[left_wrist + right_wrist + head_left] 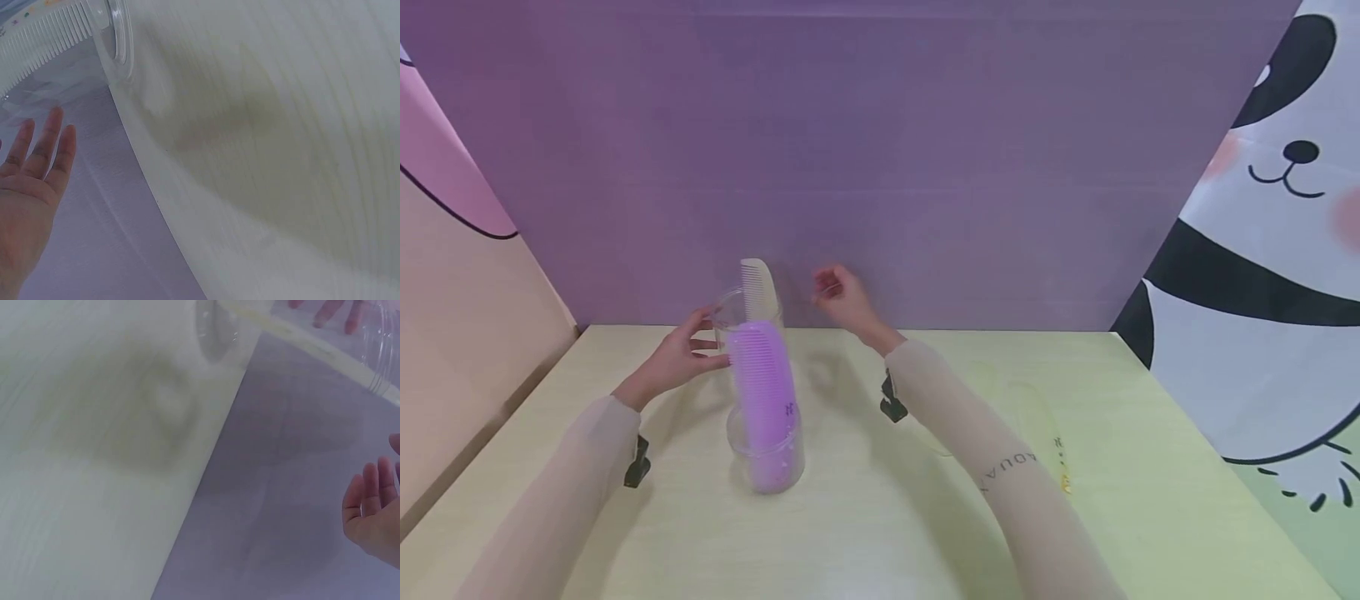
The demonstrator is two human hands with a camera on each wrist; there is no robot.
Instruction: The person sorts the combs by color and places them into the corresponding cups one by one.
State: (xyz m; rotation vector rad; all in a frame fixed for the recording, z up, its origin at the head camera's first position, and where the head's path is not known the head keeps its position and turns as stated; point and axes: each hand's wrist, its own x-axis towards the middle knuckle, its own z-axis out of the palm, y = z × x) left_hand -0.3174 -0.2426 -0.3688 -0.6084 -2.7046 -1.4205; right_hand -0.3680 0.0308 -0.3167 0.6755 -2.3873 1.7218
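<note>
At the back of the table, a clear plastic cup [725, 321] holds an upright cream comb [760, 292], its teeth facing left. My left hand [681, 354] is at this cup's left side, fingers spread and nearly straight, fingertips right at the wall. In the left wrist view the comb's teeth show through the clear plastic. To the right of the cup, my right hand [844, 300] is raised with loosely curled fingers, and the right wrist view shows nothing in it. Nearer me, a second clear cup [739, 433] contains a purple comb [763, 383] standing tilted.
Pale, see-through combs [1037, 408] with small dark print lie on the table's right side, partly behind my right sleeve [985, 450]. A purple panel [925, 167] rises along the table's back edge. A panda picture [1262, 275] covers the right wall.
</note>
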